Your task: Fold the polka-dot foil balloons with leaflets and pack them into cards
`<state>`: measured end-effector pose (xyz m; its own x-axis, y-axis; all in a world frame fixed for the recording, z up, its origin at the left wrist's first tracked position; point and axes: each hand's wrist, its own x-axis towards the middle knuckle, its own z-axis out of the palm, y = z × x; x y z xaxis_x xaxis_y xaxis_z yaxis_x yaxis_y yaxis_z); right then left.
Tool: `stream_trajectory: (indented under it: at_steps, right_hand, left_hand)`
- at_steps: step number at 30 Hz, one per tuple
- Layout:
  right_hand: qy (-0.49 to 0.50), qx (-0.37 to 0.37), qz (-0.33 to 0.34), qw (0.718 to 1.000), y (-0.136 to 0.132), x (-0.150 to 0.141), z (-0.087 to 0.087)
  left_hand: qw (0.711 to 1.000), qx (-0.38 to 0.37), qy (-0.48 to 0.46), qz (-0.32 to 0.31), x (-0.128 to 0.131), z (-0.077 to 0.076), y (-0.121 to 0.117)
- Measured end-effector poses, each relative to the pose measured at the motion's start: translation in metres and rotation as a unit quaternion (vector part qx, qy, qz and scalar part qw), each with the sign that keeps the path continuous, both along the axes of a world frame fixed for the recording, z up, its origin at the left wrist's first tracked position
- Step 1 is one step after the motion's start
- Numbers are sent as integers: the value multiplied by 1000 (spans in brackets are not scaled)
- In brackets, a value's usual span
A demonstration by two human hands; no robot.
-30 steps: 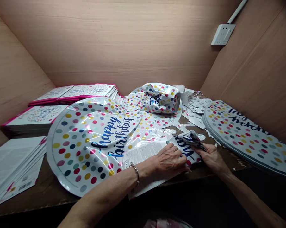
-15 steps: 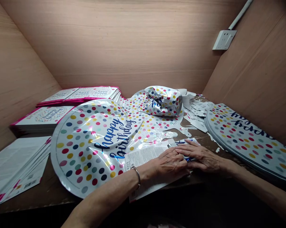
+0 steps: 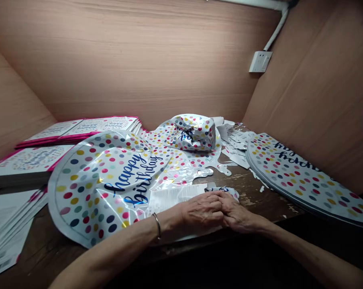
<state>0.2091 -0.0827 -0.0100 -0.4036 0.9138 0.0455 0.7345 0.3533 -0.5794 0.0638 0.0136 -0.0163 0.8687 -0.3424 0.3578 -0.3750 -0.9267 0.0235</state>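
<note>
Booth of pale wood panelling (image 3: 133,60) on three sides, with a white wall socket (image 3: 260,61) and conduit (image 3: 278,28) high on the right panel. Below, a dark wooden workbench (image 3: 260,200), top chipped and worn, front edge dropping into shadow just beneath the forearms. Along the back left, pink-edged flat packs (image 3: 79,130) in stacks; at far left, white printed packs (image 3: 9,224) running off the frame. At right, a stack of round polka-dot foil balloons (image 3: 304,180), rim close to the right panel. At centre, a large "happy birthday" foil balloon (image 3: 91,188) lying flat and overlapping the left packs' corner. Behind it, a crumpled foil balloon (image 3: 192,132) on spread dotted foil, with foil scraps (image 3: 235,144) just beside.

Open worn wood between the hands and the right stack; little room on the left, where the large balloon's rim sits near the left forearm. Printed paper sheet (image 3: 172,198) on the balloon's lower right edge, touching the left hand (image 3: 202,210). Right hand (image 3: 238,214) overlapping the left hand's fingers, both curled and pressed down on a small folded foil piece (image 3: 226,192) near the bench front, only a sliver showing. Firmness of grip: cannot tell. Metal bangle (image 3: 156,224) on the left wrist.
</note>
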Motion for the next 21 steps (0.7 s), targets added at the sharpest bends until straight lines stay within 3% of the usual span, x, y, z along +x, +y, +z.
stream_trajectory:
  at_steps: [2, 3, 5, 8, 10, 14, 19, 21]
  right_hand:
    - [49, -27, -4, 998, 1, 1, 9]
    - [58, -42, 5, 997, 1, 3, 15]
    - [32, -63, 38, 997, 0, 8, 25]
    - [-74, -35, 83, 993, -4, 12, 27]
    - [-121, 19, 99, 987, -7, 13, 19]
    - [-133, 99, 113, 980, -10, 10, 0]
    - [-145, 113, 79, 980, -9, -2, -11]
    - [-152, 116, 64, 979, -9, -7, -11]
  left_hand:
    - [998, 48, 33, -28, -3, 14, 14]
    - [996, 74, 44, -9, -7, 21, 20]
    - [986, 103, 55, 121, -24, 30, 27]
    - [915, 53, 102, 386, -70, 24, 24]
    - [874, 10, 160, 459, -101, 13, 16]
    - [872, -23, 194, 450, -131, -8, 16]
    - [902, -67, 230, 359, -112, -11, 58]
    - [903, -88, 226, 355, -103, -11, 72]
